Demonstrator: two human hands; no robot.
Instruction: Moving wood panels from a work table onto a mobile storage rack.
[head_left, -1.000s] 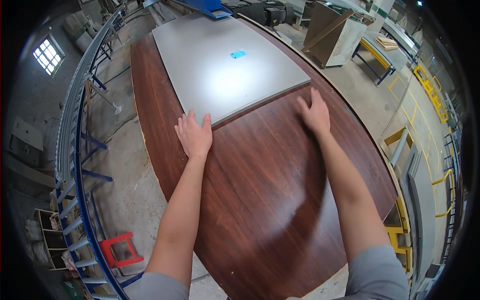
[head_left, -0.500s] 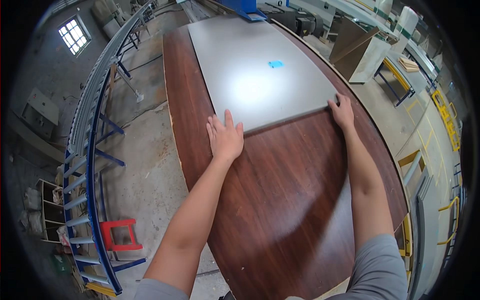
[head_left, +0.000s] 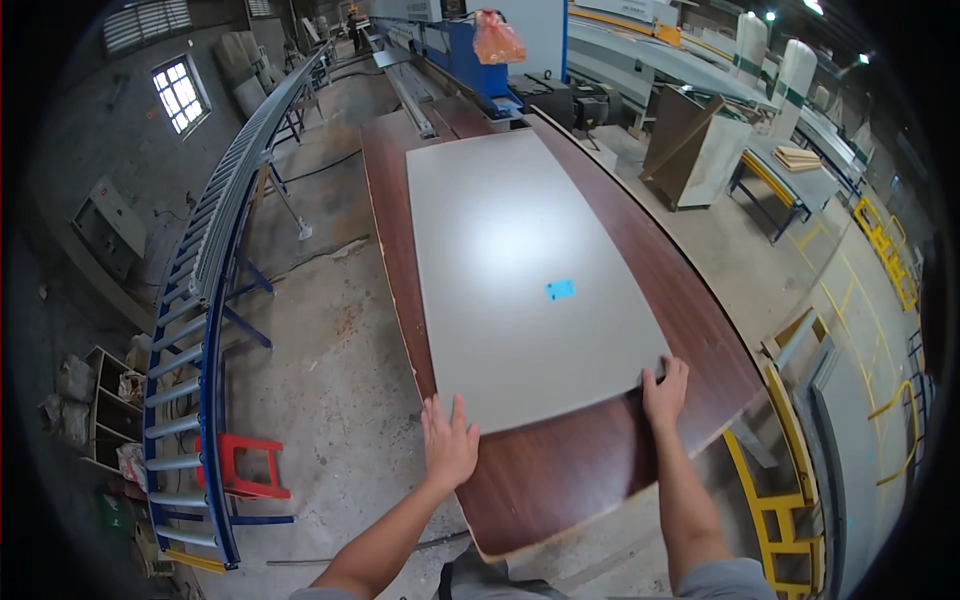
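Observation:
A flat light grey panel [head_left: 490, 345] with a small blue label [head_left: 560, 290] lies on a larger dark red-brown wood-grain board [head_left: 560, 480]. At the panel's near left corner rests my left hand [head_left: 450, 445], fingers stretched and spread, the fingertips by the edge. My right hand [head_left: 665, 398] is bent round the near right corner, its thumb at the front edge and its fingers on the right side. The fingers' undersides are hidden. Brown board shows on the panel's left, right and near sides.
A roller conveyor [head_left: 205, 365] with blue legs runs along the left, with a red stool [head_left: 255, 465] beside it. Beyond the board stands a blue machine [head_left: 480, 65] with an orange plastic bag [head_left: 498, 38]. A yellow frame [head_left: 775, 500] is at the near right.
The grey panel has slid toward me over the brown board, both hands moving with it at its near corners. My view has tilted up, showing more of the machine and hall.

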